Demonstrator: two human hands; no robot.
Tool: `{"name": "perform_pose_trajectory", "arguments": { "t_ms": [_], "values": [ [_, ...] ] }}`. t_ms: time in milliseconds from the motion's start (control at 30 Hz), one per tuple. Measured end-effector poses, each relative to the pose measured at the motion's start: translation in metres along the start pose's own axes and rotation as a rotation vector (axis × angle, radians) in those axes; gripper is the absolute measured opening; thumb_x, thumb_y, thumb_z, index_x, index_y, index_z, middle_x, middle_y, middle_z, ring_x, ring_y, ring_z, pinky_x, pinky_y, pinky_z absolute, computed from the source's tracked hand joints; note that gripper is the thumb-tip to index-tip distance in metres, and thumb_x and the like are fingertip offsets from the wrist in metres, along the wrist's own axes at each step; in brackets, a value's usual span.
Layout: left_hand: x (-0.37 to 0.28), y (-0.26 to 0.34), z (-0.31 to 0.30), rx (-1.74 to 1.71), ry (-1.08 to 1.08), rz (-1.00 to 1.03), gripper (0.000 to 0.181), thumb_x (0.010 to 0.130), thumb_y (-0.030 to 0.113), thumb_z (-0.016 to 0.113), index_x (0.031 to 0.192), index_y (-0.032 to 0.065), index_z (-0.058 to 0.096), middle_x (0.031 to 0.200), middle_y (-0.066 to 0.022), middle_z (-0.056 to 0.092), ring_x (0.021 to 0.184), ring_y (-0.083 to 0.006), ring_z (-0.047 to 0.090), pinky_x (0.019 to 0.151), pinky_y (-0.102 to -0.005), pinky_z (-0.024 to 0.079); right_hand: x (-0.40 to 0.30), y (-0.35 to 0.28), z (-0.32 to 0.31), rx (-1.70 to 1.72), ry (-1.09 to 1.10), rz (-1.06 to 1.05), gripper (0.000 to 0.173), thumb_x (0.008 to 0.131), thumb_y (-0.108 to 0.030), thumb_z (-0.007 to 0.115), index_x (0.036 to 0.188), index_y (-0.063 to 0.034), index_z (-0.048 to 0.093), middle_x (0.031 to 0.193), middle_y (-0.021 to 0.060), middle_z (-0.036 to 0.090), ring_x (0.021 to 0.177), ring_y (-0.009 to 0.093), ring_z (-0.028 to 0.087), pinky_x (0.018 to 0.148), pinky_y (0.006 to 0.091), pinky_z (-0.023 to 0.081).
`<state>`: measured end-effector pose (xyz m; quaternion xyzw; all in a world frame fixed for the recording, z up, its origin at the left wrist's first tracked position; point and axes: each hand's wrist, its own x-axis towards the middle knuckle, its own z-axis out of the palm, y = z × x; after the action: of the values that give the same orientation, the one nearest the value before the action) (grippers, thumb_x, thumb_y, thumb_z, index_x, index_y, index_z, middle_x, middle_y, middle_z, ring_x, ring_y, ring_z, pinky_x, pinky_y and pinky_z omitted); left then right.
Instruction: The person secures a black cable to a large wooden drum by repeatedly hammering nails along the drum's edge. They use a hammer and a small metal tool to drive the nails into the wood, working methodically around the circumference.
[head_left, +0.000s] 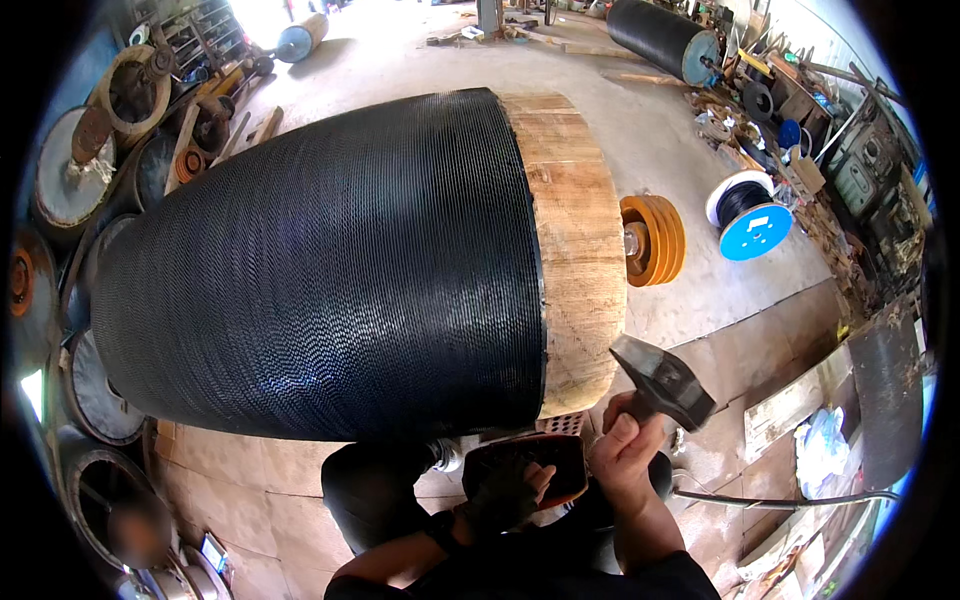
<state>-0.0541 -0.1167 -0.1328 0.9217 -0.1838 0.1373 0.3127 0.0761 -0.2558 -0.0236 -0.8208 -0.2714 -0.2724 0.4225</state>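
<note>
A cross-peen hammer (664, 382) is gripped near its head by my right hand (626, 446), raised close to the lower right of a large roller. The roller's body is covered in tightly ridged black material (337, 262). A band of bare wooden segments (574, 247) forms its right end. My left hand (510, 487), in a dark fingerless glove, reaches into a dark container (574, 450) with a reddish rim between my knees. Shadow hides what the left fingers touch and the container's contents.
An orange grooved pulley (660, 240) sits on the shaft beyond the wooden end. To the right stands a blue-and-white spool (754, 225) of black cable. Another black roller (660, 41) lies at the back. Drums and wheels (109, 495) line the left; a hose (787, 502) crosses the right floor.
</note>
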Motion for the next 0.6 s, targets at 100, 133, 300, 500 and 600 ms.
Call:
{"name": "perform_pose_trajectory", "arguments": {
  "t_ms": [100,133,300,500,600],
  "values": [
    [0.002,0.003,-0.004,-0.043,0.024,0.03,0.036,0.09,0.015,0.063,0.122,-0.0015,0.059,0.093,-0.0138,0.06,0.086,-0.0307,0.06,0.076,-0.0437,0.051,0.016,-0.011,0.01,-0.161,-0.295,0.316,0.013,0.099,-0.012,0.051,0.105,0.0001,0.052,0.071,0.0283,0.059,0.068,0.052,0.061,0.058,0.0503,0.05],
    [0.003,0.004,-0.005,-0.073,0.046,0.045,0.036,0.09,0.014,0.063,0.123,-0.0014,0.058,0.094,-0.0143,0.06,0.085,-0.0308,0.06,0.074,-0.0433,0.051,0.014,-0.012,0.006,-0.083,-0.246,0.284,0.014,0.1,-0.013,0.051,0.104,0.0002,0.052,0.068,0.0243,0.058,0.061,0.046,0.06,0.054,0.0459,0.049],
    [-0.006,0.0,0.016,-0.313,-0.04,-0.112,0.019,0.101,0.019,0.054,0.095,0.0041,0.063,0.076,-0.0101,0.058,0.072,-0.0273,0.059,0.065,-0.0409,0.047,0.007,-0.016,-0.001,0.353,0.131,0.129,0.03,0.106,-0.024,0.04,0.099,0.0018,0.052,0.063,0.0079,0.053,0.047,0.017,0.047,0.044,0.0284,0.036],
    [-0.008,0.005,0.021,-0.461,0.039,-0.126,0.016,0.099,0.017,0.056,0.097,0.0023,0.062,0.072,-0.0069,0.056,0.067,-0.0267,0.057,0.063,-0.039,0.047,0.008,-0.015,-0.003,0.01,-0.203,0.34,0.015,0.101,-0.013,0.053,0.102,0.0014,0.056,0.066,0.0258,0.059,0.059,0.045,0.064,0.053,0.048,0.049],
    [-0.005,0.002,0.01,-0.345,0.048,-0.035,0.022,0.092,0.013,0.061,0.109,-0.0012,0.061,0.076,-0.0077,0.056,0.068,-0.0275,0.057,0.064,-0.0395,0.047,-0.009,-0.007,-0.004,0.356,0.128,0.265,0.019,0.1,-0.015,0.051,0.1,0.0022,0.059,0.068,0.0157,0.061,0.06,0.024,0.064,0.054,0.0312,0.047]
  ]
}}
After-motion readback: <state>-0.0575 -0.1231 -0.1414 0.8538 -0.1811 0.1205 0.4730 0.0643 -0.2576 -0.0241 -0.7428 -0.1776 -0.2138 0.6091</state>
